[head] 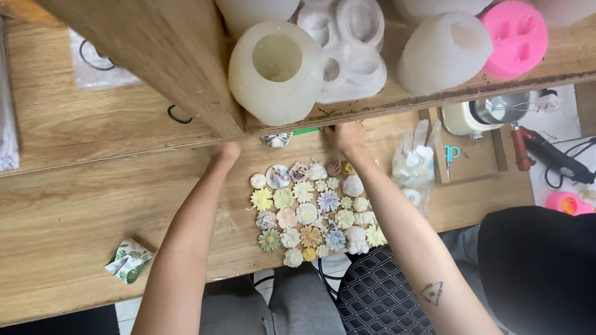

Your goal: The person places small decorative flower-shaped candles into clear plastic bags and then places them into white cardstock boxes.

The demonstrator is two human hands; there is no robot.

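Near the centre of the frame both arms reach up under a wooden shelf (147,34). The left hand (227,151) is mostly hidden by the shelf edge, so whether its fingers are spread or closed cannot be told. The right hand (348,135) rests at the shelf's lower edge just above a cluster of small cast flowers (314,213); its fingers are also hidden, and its grip cannot be told.

The pastel flowers lie packed together, touching one another, on the wooden table (53,221) at centre frame.

On the shelf, upper centre, a translucent white silicone mould (275,69) lies on its side, its round cavity showing nothing inside. To its right sit a white multi-cavity mould (350,43), another white mould (443,52) and a pink mould (514,37). A clear plastic bag (414,164) holding pale pieces lies right of the flowers.
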